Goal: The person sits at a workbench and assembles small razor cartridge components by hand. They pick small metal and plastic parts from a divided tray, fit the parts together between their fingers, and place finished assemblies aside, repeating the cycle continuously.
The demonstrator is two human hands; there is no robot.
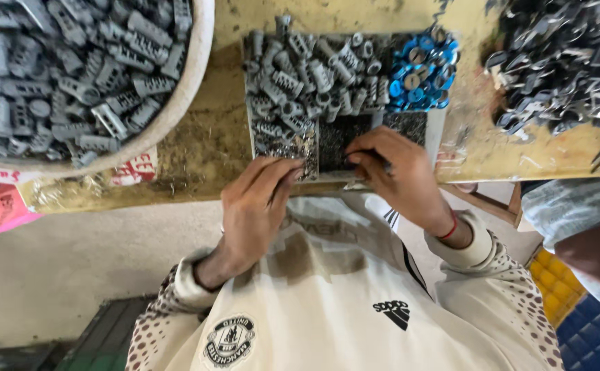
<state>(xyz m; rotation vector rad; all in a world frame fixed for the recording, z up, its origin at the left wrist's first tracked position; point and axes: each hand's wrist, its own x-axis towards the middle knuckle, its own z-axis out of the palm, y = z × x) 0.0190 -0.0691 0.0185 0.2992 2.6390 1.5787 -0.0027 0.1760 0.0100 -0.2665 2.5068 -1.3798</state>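
At the tray [255, 103], two hands, left [255, 209] and right [396, 168].

Left hand [255, 206] reaches forward palm-down, fingers [283, 175] pressed together and slightly curled, wrist bent, forearm in a spotted cuffed sleeve. Right hand [396, 168] sits just beside it, fingertips [355, 156] pinched low, knuckles raised. Right wrist carries a red band; both forearms angle inward from the torso.
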